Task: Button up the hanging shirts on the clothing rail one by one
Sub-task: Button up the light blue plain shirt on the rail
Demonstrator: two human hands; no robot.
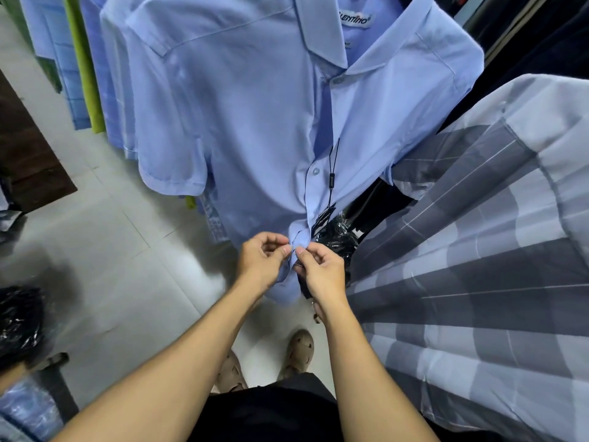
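Blue shirt (242,122): hangs at centre, front facing the person, collar at the top, hem low near the hands.
Buttons: one button (316,171) sits mid-placket and another (337,80) just under the collar; whether the upper one is fastened I cannot tell.
Left hand (264,263): grip pressed together, thumb and forefinger pinching the left edge of the placket (299,240) low on the shirt.
Right hand (322,272): grip pinching the right edge of the same placket, its fingertips almost touching the left hand's.
Hang tag (325,218): dark, dangling on a black cord (331,173) just right of the placket, above the hands.
Checked shirt (478,250): grey and pale blue, hanging to the right, beside the blue one.
Other garments (84,68): blue and green, hanging far left.
Floor (111,250): pale tiles, with the person's shoes (299,346) near, below the arms.
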